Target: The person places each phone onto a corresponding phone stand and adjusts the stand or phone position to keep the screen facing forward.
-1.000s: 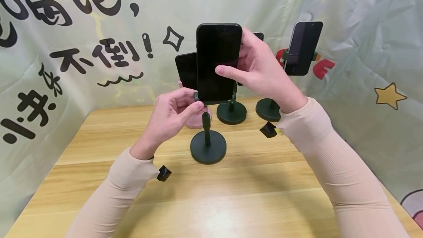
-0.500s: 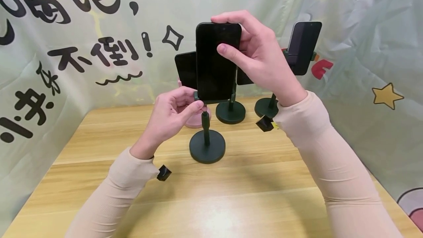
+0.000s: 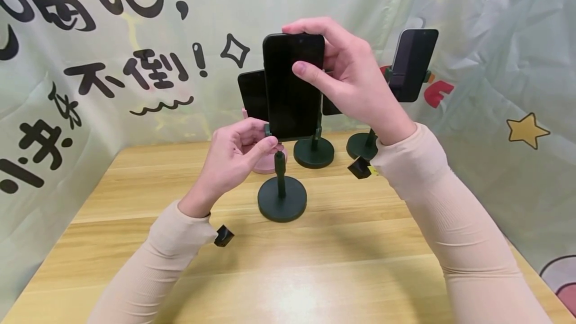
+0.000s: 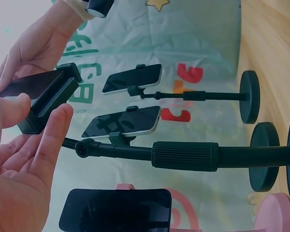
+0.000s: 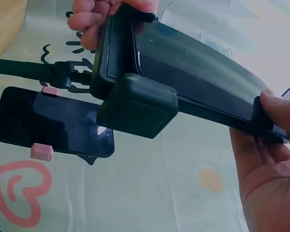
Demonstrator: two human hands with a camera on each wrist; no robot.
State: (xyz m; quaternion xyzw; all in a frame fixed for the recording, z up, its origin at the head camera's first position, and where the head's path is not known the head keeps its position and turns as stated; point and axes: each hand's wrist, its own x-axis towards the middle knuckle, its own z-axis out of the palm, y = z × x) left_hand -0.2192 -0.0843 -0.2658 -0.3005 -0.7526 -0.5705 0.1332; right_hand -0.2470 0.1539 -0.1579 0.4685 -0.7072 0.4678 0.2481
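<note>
A black smartphone [image 3: 292,109] stands upright in the clamp [image 5: 137,106] of a dark green phone stand [image 3: 282,199], in the middle of the head view. Its top leans slightly left. My right hand [image 3: 353,76] grips the phone's upper right part, thumb on the screen, index finger along the top edge, other fingers behind it. At the lower left of the phone, my left hand [image 3: 231,156] pinches the clamp between thumb and fingers. The stand's thin pole [image 4: 183,155] runs down to a round base on the table.
Behind are a phone [image 3: 253,95] on a pink stand [image 3: 269,165], a dark stand [image 3: 313,154] whose phone is mostly hidden, and another phone [image 3: 414,64] on a dark stand at right. A printed cloth [image 3: 198,4] hangs around the wooden table [image 3: 315,274].
My right hand has moved up, its index finger now over the phone's top edge. The phone's top has tipped slightly left. My left hand has stayed at the clamp.
</note>
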